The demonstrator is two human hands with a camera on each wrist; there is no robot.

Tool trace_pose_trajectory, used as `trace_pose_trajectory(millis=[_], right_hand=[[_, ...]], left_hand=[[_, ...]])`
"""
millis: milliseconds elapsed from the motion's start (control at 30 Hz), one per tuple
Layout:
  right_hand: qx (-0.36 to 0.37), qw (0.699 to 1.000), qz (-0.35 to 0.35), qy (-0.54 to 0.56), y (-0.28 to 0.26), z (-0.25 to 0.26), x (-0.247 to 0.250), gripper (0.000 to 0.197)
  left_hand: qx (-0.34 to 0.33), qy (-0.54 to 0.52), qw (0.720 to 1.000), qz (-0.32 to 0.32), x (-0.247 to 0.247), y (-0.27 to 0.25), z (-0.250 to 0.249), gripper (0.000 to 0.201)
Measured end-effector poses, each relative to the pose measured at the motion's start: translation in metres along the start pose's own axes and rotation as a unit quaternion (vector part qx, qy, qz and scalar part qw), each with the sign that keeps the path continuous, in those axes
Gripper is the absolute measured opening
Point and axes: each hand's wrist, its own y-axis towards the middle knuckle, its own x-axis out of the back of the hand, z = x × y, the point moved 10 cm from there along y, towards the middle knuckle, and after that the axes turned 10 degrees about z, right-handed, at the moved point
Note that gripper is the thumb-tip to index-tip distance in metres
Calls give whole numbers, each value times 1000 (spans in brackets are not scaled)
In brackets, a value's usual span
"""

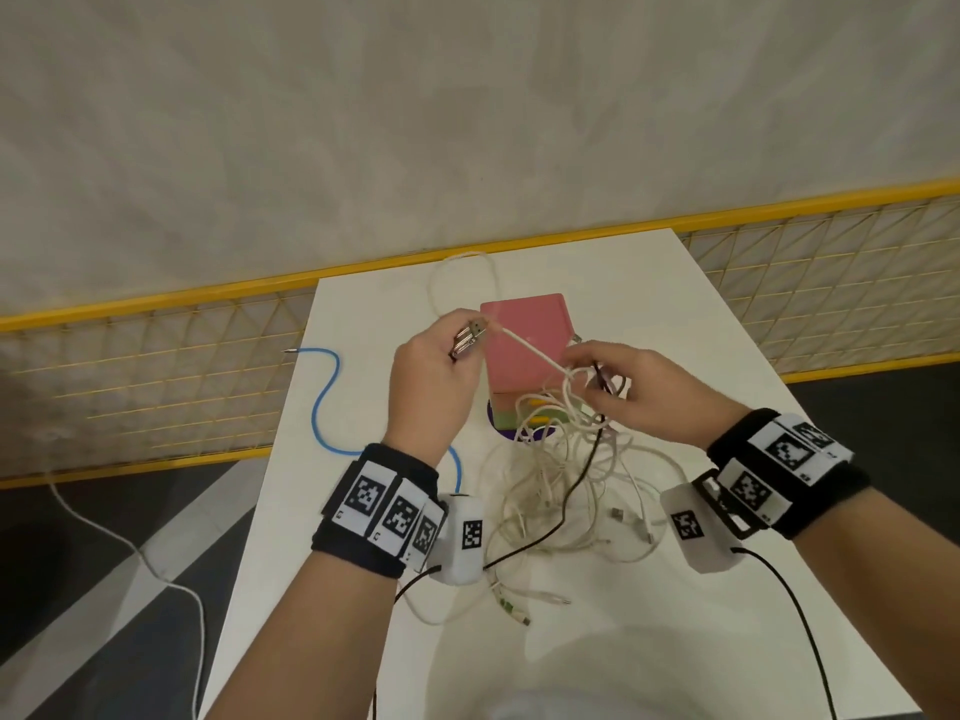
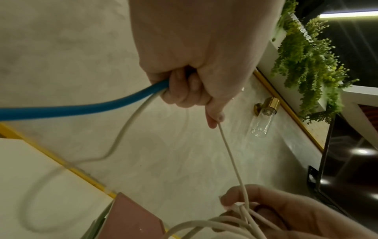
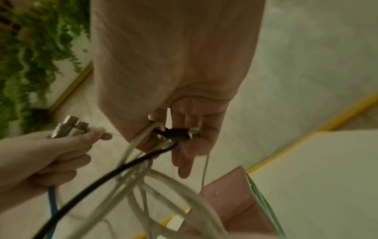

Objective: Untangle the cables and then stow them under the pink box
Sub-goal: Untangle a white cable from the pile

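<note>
Over the pink box [image 1: 524, 345] on the bench [image 1: 675, 324], the left hand [image 1: 426, 387] clenches the blue cable [image 1: 324, 392] and metal plugs [image 1: 469, 336], pinching a taut white cable [image 1: 524, 348]; the right hand [image 1: 644, 392] pinches the cable tangle [image 1: 566, 459] lying nearer than the box

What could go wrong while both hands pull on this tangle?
The left hand pulls a white cable taut from the knot the right hand pinches; pulling harder may tighten it. The hanging tangle could drag the pink box. The blue cable may slide off the table.
</note>
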Motion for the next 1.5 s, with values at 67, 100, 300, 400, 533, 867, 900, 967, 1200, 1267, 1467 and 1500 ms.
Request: trace_pose_trajectory(millis=[67,100,300,400,533,867,900,967,1200,1267,1467,1500], right_hand=[[-2,995,-7,-100,2,1,1,23],[-15,986,-31,-163,2,2,8,20],[-43,960,-5,-276,7,8,22,24],[-50,965,-6,-256,6,17,23,26],[-44,974,-50,-216,8,34,26,18],[-71,995,-48,54,5,12,19,9],[-74,994,-34,66,5,8,15,16],[-76,995,19,70,3,6,5,26],[-80,984,83,139,-4,-12,-7,23],[-86,975,35,203,-7,-17,-1,25],[-27,968,-107,225,-11,-13,19,38],[-9,974,-102,202,-9,-8,17,36]], left_hand=[[-6,12,1000,8,-2,-1,-2,7],[-9,19,1000,14,-4,-2,-3,7],[30,78,995,58,-15,-8,5,13],[11,33,996,78,-25,-15,-8,21],[40,43,989,138,-60,-19,-17,34],[79,-26,980,180,-81,-14,10,40],[73,-25,980,181,-82,-14,9,37],[60,-16,981,181,-81,-13,9,26],[87,-111,969,201,-81,-18,16,13],[93,-118,969,195,-76,-18,19,16],[90,-113,964,225,-77,-19,16,19],[81,-106,962,238,-80,-19,14,17]])
